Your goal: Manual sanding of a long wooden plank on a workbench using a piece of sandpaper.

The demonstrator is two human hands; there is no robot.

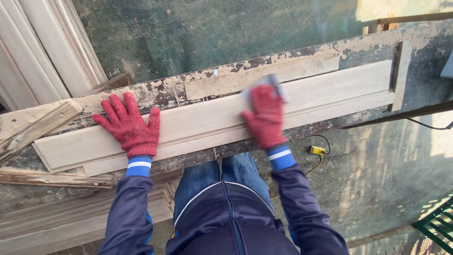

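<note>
Gloves, red and knitted, cover both hands. The left hand [128, 126] lies flat with its fingers spread wide on the long pale wooden board with a stepped edge [207, 123]. It holds nothing and only presses down on the board near its left end, at about 9 o'clock in the picture.

The right hand [265, 118] sits near the middle of the board, a little past 12 o'clock from the person's body. Its fingers are curled down over a small grey sanding pad [273, 82], and the pad pokes out past the fingertips. The pad is blurry, so its edges are hard to see. It touches the top of the board.

The board lies on a rough old workbench with flaky paint [358, 52] and runs from 8 o'clock up to 2 o'clock across the picture. A shorter rough wooden strip [262, 75] lies just beside the board on its far side. A thin upright wooden stop [401, 75] sits at the right end of the board.

Below the bench you can see the person's blue jeans [222, 177] and dark blue jacket with white lines [226, 222]. On the green concrete floor [377, 179], at about 4 o'clock from the right hand, lies a yellow plug on a cable [317, 150]. A stack of white moulded wooden trims [42, 52] leans at 10 o'clock, well apart from both hands
</note>
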